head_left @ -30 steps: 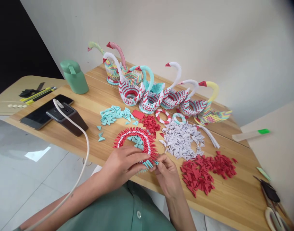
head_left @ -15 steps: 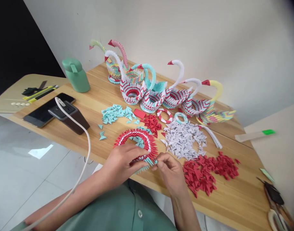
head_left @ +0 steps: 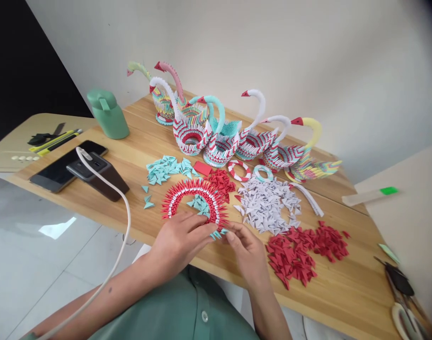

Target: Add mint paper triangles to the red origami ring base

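Note:
Near the table's front edge is a ring of folded paper pieces (head_left: 216,202), red with a white band and a few light-blue pieces at its near side. My left hand (head_left: 180,240) is closed on the ring's near rim, its fingers reaching inside. At the ring's near right, my right hand (head_left: 247,250) pinches a light-blue folded paper piece (head_left: 223,232) against the rim; the fingertips partly cover it. More light-blue pieces (head_left: 199,204) show through the ring's opening. Beyond the ring lies a heap of red pieces (head_left: 222,184).
White pieces (head_left: 263,208) and red pieces (head_left: 293,257) lie in heaps to the right. Several paper swans (head_left: 221,146) stand along the back. A power block (head_left: 98,174) with a white cable (head_left: 126,222), a phone (head_left: 53,174) and a green bottle (head_left: 111,118) are at left; scissors (head_left: 402,307) lie far right.
The ring has tilted so its top faces me more, and its lower blue-edged side is now out of sight. My right hand has brought the light-blue piece onto the rim.

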Demonstrator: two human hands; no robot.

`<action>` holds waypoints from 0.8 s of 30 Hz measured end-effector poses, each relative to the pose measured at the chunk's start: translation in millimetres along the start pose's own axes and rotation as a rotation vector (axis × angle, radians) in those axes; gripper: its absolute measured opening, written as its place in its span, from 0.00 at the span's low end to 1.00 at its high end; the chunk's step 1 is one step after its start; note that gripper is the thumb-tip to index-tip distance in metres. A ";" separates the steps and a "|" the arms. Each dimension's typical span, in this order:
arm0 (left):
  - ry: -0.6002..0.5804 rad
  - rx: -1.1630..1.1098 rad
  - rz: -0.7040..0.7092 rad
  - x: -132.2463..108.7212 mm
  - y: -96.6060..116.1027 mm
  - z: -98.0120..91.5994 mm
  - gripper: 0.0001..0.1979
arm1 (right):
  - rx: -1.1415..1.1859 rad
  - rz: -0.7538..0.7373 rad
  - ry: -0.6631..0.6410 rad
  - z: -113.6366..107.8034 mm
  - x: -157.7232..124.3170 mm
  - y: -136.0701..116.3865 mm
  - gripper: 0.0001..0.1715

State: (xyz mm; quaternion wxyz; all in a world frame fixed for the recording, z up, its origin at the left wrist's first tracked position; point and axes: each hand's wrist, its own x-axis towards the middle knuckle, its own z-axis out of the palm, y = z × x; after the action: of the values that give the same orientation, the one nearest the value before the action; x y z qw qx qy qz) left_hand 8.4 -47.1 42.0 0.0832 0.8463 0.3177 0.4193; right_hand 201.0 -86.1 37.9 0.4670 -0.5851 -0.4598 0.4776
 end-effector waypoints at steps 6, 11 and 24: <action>-0.004 0.022 0.031 2.5 2.7 -1.1 0.07 | -0.048 0.049 -0.105 -1.3 0.9 -1.4 0.18; 0.010 0.043 0.043 2.8 0.8 1.6 0.08 | -0.033 0.028 -0.096 5.0 5.3 2.2 0.18; -0.036 -0.041 -0.229 16.1 -0.2 5.4 0.07 | -0.127 -0.149 0.095 29.1 5.7 -2.7 0.16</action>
State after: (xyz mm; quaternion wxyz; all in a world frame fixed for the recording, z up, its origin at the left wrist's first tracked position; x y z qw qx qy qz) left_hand 19.6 -36.5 49.1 0.1535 0.8101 0.4022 0.3981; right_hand 172.6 -77.0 36.7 0.4844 -0.5997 -0.5088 0.3832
